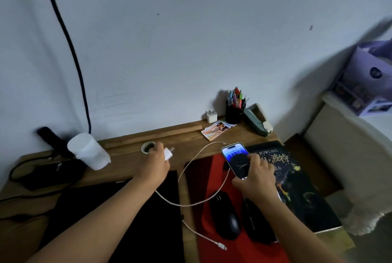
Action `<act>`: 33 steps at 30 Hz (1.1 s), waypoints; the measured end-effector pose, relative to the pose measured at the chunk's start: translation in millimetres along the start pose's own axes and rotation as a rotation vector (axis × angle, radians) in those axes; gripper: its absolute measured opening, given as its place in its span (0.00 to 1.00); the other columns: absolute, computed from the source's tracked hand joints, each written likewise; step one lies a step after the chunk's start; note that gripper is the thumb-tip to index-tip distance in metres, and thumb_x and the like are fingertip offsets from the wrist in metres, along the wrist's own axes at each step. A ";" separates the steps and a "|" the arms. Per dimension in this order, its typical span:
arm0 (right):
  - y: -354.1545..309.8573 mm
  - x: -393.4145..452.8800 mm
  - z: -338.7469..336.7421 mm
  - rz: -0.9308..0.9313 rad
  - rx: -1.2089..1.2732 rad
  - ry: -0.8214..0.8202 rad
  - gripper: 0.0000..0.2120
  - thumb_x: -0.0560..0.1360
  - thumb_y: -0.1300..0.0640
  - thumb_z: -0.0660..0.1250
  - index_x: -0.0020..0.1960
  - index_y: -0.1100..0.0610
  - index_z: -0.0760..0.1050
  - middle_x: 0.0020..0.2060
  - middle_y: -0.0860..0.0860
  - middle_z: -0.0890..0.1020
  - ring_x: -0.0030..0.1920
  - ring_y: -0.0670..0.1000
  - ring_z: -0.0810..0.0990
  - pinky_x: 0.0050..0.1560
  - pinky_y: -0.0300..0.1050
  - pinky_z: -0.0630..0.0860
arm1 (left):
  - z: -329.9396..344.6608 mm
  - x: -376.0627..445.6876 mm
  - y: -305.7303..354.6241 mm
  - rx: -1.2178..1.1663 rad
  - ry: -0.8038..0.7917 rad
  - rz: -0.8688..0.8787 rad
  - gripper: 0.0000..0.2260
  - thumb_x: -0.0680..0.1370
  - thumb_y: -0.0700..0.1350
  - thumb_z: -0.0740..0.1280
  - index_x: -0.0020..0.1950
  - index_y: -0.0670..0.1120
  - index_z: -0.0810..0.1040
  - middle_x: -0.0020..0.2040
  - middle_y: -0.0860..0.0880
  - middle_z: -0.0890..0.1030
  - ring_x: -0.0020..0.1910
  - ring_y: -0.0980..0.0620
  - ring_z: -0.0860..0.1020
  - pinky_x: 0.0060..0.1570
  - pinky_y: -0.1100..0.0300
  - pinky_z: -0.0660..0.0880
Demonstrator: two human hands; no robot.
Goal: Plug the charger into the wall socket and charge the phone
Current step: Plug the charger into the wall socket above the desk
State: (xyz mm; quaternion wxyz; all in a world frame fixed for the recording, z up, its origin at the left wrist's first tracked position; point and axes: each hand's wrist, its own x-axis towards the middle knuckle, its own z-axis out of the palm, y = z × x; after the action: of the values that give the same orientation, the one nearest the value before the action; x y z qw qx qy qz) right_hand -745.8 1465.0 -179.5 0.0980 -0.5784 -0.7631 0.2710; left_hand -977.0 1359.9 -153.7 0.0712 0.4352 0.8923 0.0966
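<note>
Chargers (168,153) number two (212,116); phone (235,160), one.

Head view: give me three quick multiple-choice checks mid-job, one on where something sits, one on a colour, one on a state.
1. Where is the spare white plug adapter?
A. At the back of the desk, beside the pen cup
B. On the book
C. Under the mouse

2. What colour is the mat under the mouse?
A. Green
B. Red
C. Yellow

3. What state is the phone screen in?
A. Dark
B. Cracked and blank
C. Lit

Answers: 1 A, it stands by the wall left of the pen cup. 2 B, red shows around the mouse. 3 C, the screen glows with clock digits while the right hand holds it; the left hand grips the charger.
</note>
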 end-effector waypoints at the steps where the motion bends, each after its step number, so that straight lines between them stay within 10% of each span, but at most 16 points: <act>1: -9.6 1.9 6.5 -0.018 0.000 -0.016 0.33 0.63 0.48 0.71 0.62 0.57 0.63 0.60 0.59 0.72 0.62 0.61 0.65 0.59 0.56 0.68 | -1.9 2.0 -10.5 0.016 0.020 -0.042 0.15 0.77 0.41 0.63 0.61 0.38 0.67 0.55 0.38 0.80 0.50 0.39 0.81 0.44 0.50 0.78; 10: -27.0 22.9 49.0 0.024 -0.132 -0.116 0.32 0.63 0.47 0.70 0.60 0.58 0.61 0.59 0.61 0.71 0.62 0.62 0.65 0.57 0.56 0.70 | -28.6 1.3 -94.4 0.320 0.099 -0.271 0.15 0.79 0.43 0.59 0.64 0.39 0.65 0.58 0.42 0.78 0.54 0.43 0.80 0.46 0.52 0.77; 20: -41.9 33.4 54.2 -0.052 -0.271 -0.196 0.30 0.68 0.45 0.68 0.63 0.58 0.62 0.62 0.58 0.70 0.64 0.60 0.66 0.60 0.54 0.70 | -22.1 13.2 -59.4 0.003 0.182 -0.073 0.12 0.77 0.48 0.63 0.57 0.45 0.69 0.52 0.45 0.81 0.46 0.43 0.80 0.35 0.58 0.66; 27: -113.9 52.6 9.3 -0.372 -0.142 0.055 0.23 0.70 0.47 0.64 0.61 0.56 0.70 0.61 0.55 0.75 0.62 0.57 0.69 0.56 0.51 0.71 | -85.1 44.8 -14.0 -0.331 0.419 0.137 0.11 0.78 0.48 0.64 0.58 0.46 0.69 0.44 0.46 0.80 0.35 0.49 0.75 0.27 0.63 0.64; 33: -144.6 52.1 -21.2 -0.488 -0.065 0.135 0.17 0.70 0.49 0.65 0.56 0.55 0.73 0.55 0.53 0.78 0.57 0.55 0.72 0.52 0.48 0.73 | -169.0 78.0 18.5 -0.485 0.524 0.096 0.15 0.80 0.50 0.58 0.64 0.46 0.65 0.53 0.41 0.80 0.48 0.40 0.79 0.44 0.51 0.77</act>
State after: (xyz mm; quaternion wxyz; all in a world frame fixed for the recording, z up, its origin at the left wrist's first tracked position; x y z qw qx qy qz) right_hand -872.2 1493.5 -94.2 0.1925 -0.3967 -0.8803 0.1752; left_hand -1046.2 1414.0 11.4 -0.0636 0.4075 0.8099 0.4170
